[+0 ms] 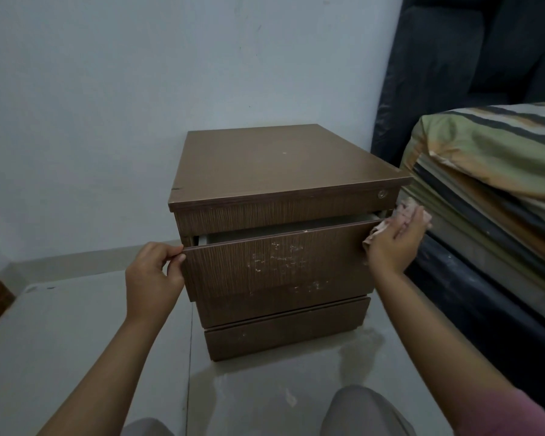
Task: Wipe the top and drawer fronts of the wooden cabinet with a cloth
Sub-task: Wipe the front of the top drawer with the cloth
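A brown wooden cabinet [283,158] stands on the floor against the wall, with three drawer fronts. Its middle drawer [277,262] is pulled partly out and carries whitish scuff marks. My left hand [153,278] pinches the drawer front's upper left corner between thumb and fingers. My right hand [395,243] holds a pinkish cloth [405,209] against the drawer's right edge, fingers spread over it. The top drawer front has a small round lock [382,194] at its right end. The bottom drawer [283,335] is closed.
A bed with striped bedding [491,158] and a dark base [485,309] presses close to the cabinet's right side. The pale wall [139,89] is behind. Tiled floor [76,325] spreads left and in front; my knees [359,410] are at the bottom edge.
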### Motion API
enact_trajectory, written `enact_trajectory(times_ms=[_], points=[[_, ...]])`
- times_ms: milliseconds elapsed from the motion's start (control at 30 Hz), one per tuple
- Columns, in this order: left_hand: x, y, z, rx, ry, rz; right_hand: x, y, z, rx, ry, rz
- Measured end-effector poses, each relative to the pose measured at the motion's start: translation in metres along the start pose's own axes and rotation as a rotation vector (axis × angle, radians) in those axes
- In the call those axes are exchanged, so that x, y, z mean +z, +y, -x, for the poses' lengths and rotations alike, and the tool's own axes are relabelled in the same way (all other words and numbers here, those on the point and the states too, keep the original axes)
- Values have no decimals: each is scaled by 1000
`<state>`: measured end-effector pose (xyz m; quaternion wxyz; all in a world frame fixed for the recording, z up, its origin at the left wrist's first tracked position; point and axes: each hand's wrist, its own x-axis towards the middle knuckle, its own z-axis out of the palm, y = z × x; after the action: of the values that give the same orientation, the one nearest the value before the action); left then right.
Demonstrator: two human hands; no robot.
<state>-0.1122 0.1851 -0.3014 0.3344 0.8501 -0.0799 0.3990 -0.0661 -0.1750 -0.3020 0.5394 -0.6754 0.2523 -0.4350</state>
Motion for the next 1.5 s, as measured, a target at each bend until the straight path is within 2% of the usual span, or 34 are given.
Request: enact_trajectory(times_ms=[100,167,300,433,533,633,967,1233,1367,1500], points=[[0,0,0,3,0,-4,17,6,27,-24,-196,49],[0,0,0,2,-3,-6,26,10,39,-39,-238,78],[1,-1,-1,18,-4,-5,34,15,40,32,-211,104],[2,-3,0,23,2,18,32,18,28,270,-114,31],[2,-3,1,16,9,24,35,15,28,350,-77,21],[2,-2,0,17,6,27,42,3,47,241,-81,33],[2,-4,1,29,11,7,83,5,150,-209,-286,71],[2,-3,0,27,11,0,83,34,171,-507,-401,187],[2,-5,0,24,6,0,74,47,164,-550,-423,209],[1,-4,0,20,2,7,69,44,145,-464,-376,184]])
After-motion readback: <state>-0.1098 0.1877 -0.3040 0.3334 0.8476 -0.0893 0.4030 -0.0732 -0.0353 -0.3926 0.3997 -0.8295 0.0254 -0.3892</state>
